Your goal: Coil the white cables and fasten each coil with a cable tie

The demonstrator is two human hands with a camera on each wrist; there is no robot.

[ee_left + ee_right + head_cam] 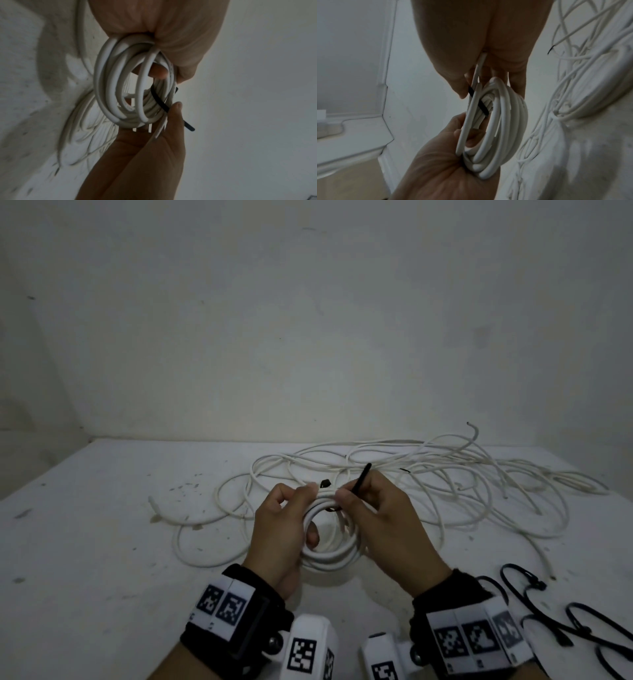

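Observation:
A coil of white cable (337, 554) is held upright above the table between both hands. My left hand (291, 518) grips the coil's left side, fingers curled through its middle (157, 71). A black cable tie (361, 479) wraps round the top of the coil (481, 104); its head (324, 483) shows near my left fingertips. My right hand (373, 508) pinches the tie's tail, which sticks up and to the right (187, 124). The coil (498, 129) fills the middle of the right wrist view.
A tangle of loose white cables (445, 474) spreads over the white table (85, 525) behind and to the right of my hands. Several spare black cable ties (561, 618) lie at the front right. A white wall stands behind the table.

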